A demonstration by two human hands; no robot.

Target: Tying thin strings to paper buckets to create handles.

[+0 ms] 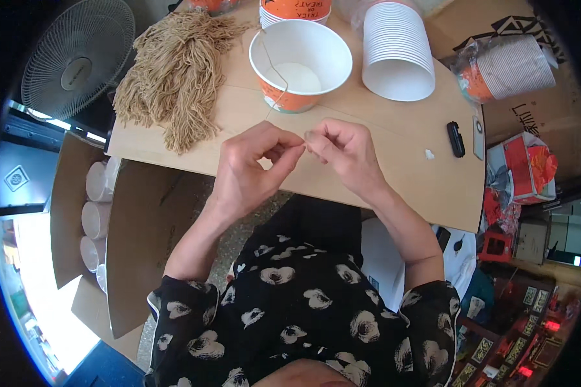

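Observation:
My left hand (pixel 255 164) and my right hand (pixel 348 155) meet fingertip to fingertip above the table's near edge, both closed in a pinch. A thin tan string (pixel 279 74) crosses the inside of a white paper bucket (pixel 337 64) with an orange printed outside. Over the bucket's near rim the string runs down to my left hand, which closes on it. What my right fingertips pinch is too small to make out. The bucket stands upright just beyond my hands. To its left lies a big heap of cut tan strings (pixel 181 77).
Nested white buckets (pixel 400 58) lie on their side at the right, near a bagged stack (pixel 510 71). A black box cutter (pixel 456 139) and a white scrap (pixel 429 154) lie on the table (pixel 394 129). A fan (pixel 77 71) and a carton (pixel 145 238) of white tubs stand left.

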